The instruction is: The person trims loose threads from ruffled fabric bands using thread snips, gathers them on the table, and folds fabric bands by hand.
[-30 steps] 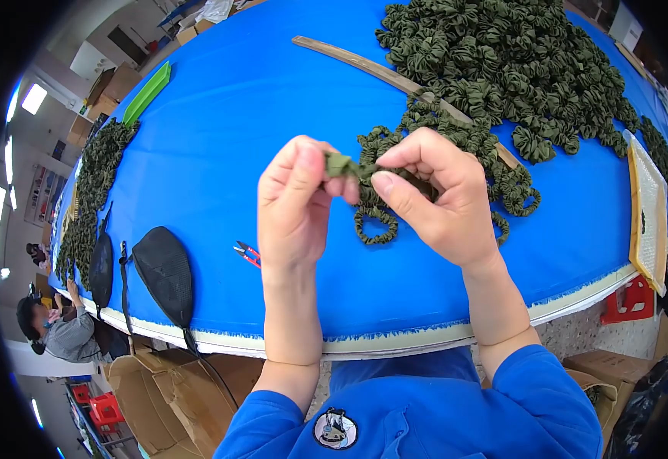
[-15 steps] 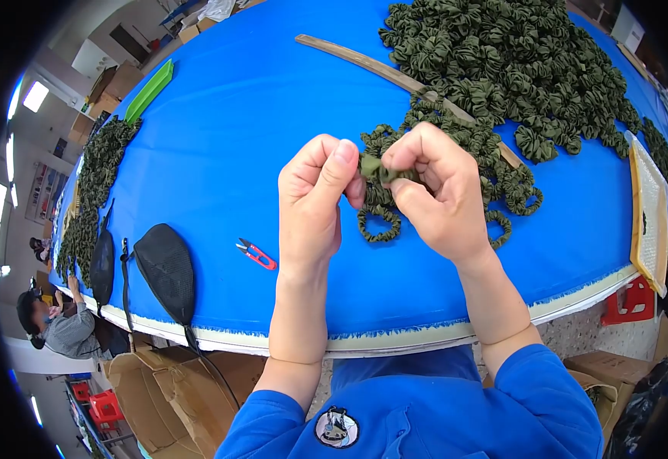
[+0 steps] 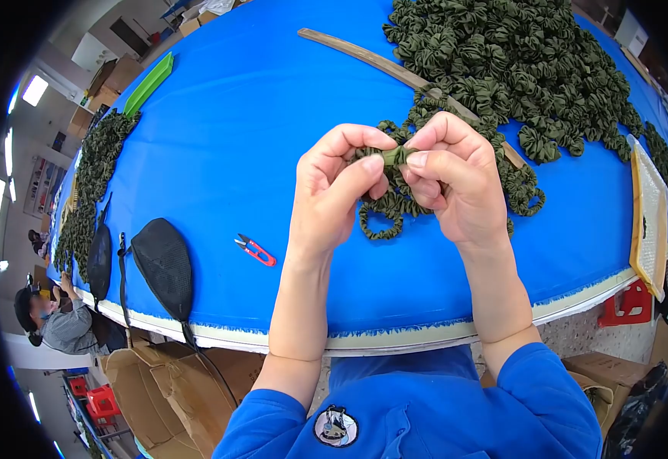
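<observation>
Between my two hands a dark green scrunchie (image 3: 396, 156) is pinched, with a short stretch of its fabric pulled taut. My left hand (image 3: 341, 180) grips its left end between thumb and fingers. On the other end my right hand (image 3: 456, 176) closes in the same way, close to the left one. The rest of this scrunchie is mostly hidden behind the fingers. Just below and behind the hands lie more loose scrunchies (image 3: 380, 222) on the blue table cover (image 3: 227, 153).
A large heap of scrunchies (image 3: 502, 69) lies at the back right, with a wooden strip (image 3: 372, 57) before it. Red thread snips (image 3: 256, 250), a black mesh pouch (image 3: 163, 264) and a green tray (image 3: 149, 86) are on the left. A person (image 3: 66, 325) sits far left.
My hands have come closer together, and both thumbs now press on the scrunchie's fabric. The right hand has turned and shifted slightly right.
</observation>
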`<state>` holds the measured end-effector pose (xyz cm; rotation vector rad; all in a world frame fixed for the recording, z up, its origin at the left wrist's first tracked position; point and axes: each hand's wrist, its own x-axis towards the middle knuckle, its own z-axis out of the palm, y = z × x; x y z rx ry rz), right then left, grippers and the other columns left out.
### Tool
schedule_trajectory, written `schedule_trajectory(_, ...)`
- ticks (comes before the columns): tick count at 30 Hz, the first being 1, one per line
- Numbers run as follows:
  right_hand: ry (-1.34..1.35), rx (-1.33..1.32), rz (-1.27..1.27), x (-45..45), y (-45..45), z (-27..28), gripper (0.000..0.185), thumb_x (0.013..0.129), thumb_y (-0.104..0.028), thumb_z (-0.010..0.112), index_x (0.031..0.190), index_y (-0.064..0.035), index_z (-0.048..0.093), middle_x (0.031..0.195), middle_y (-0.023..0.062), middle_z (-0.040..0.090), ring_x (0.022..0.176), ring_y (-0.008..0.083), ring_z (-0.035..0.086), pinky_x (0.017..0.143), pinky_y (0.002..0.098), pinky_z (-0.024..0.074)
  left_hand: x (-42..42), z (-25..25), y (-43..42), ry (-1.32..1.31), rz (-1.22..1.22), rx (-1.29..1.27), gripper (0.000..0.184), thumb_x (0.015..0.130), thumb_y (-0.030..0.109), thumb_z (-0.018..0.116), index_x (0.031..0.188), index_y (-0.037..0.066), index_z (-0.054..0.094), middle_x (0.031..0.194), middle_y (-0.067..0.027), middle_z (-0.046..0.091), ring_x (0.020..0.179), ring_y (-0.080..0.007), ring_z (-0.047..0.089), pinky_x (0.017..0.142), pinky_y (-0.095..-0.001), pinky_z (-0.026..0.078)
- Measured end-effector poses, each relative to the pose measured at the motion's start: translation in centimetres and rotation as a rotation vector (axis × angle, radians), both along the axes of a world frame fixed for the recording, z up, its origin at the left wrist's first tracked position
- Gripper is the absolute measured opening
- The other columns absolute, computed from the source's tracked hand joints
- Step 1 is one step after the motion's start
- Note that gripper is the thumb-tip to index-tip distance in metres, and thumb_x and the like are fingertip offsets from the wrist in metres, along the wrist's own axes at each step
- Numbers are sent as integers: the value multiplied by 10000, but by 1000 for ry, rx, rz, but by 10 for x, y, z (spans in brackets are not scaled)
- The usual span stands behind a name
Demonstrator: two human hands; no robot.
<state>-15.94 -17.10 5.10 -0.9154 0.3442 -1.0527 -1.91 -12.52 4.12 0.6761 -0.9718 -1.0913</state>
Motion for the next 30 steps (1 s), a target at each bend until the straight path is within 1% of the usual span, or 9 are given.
schedule_trajectory(2, -25, 26, 14, 0, 0, -1, 105, 748, 50, 543, 810, -34, 535, 627, 59, 564, 460, 30, 375, 372, 147, 228, 0, -1, 0, -103, 59, -42, 171, 807, -20, 580, 976, -5, 592, 731, -50, 592, 595, -55, 486, 506, -166, 391)
schedule_trajectory(3, -25, 26, 14, 0, -1, 0, 105, 748, 50, 543, 810, -34, 535, 627, 59, 564, 460, 30, 375, 372, 147, 228, 0, 0, 1, -103, 59, -42, 171, 807, -20, 580, 976, -5, 592, 731, -50, 592, 595, -55, 486, 506, -166, 391)
schedule_trajectory(7, -30, 41, 0, 0, 0, 0, 100, 753, 51, 532, 810, -31, 529, 630, 66, 565, 457, 32, 371, 369, 151, 233, 2, 6, 8, -517, 300, 41, 238, 756, -61, 536, 983, -11, 588, 734, -75, 605, 576, -64, 485, 512, -163, 393)
schedule_trajectory(13, -24, 59, 0, 2, -1, -3, 85, 764, 40, 511, 808, -31, 526, 623, 70, 555, 451, 36, 365, 364, 159, 234, 8, 4, 3, -344, 263, 62, 233, 748, -77, 529, 962, -10, 596, 704, -63, 599, 556, -63, 475, 507, -162, 379)
schedule_trajectory(17, -68, 119, 15, 1, -3, -1, 82, 769, 33, 491, 808, -32, 523, 623, 75, 550, 445, 43, 362, 360, 164, 235, 15, -2, -4, -44, 48, -19, 221, 737, -80, 544, 935, -7, 608, 694, -37, 600, 555, -54, 467, 501, -155, 365)
schedule_trajectory(18, -69, 118, 14, 1, -3, -1, 82, 769, 33, 491, 808, -32, 523, 623, 75, 550, 445, 43, 362, 360, 164, 235, 15, -3, -4, -45, 47, -20, 221, 737, -80, 544, 935, -7, 608, 694, -37, 600, 555, -54, 467, 501, -155, 365)
schedule_trajectory(23, -115, 192, 48, 0, -5, -2, 87, 768, 28, 482, 812, -34, 523, 622, 77, 546, 444, 48, 364, 360, 163, 237, 9, -5, -4, -148, 124, -33, 197, 744, -63, 550, 922, -8, 613, 694, -32, 598, 547, -46, 451, 493, -162, 359)
schedule_trajectory(27, -121, 198, 40, 1, -5, -2, 94, 766, 29, 484, 820, -37, 524, 619, 74, 541, 443, 52, 369, 361, 166, 247, 4, -6, -4, -608, 368, -95, 171, 774, -38, 584, 940, -7, 608, 699, -39, 597, 544, -42, 438, 482, -165, 351)
schedule_trajectory(30, -107, 195, 50, 2, -5, -4, 90, 770, 25, 485, 819, -40, 524, 620, 74, 542, 446, 52, 371, 365, 167, 256, 9, -9, -5, -553, 329, -83, 117, 805, -3, 601, 922, -1, 606, 691, -31, 592, 543, -41, 437, 468, -164, 348)
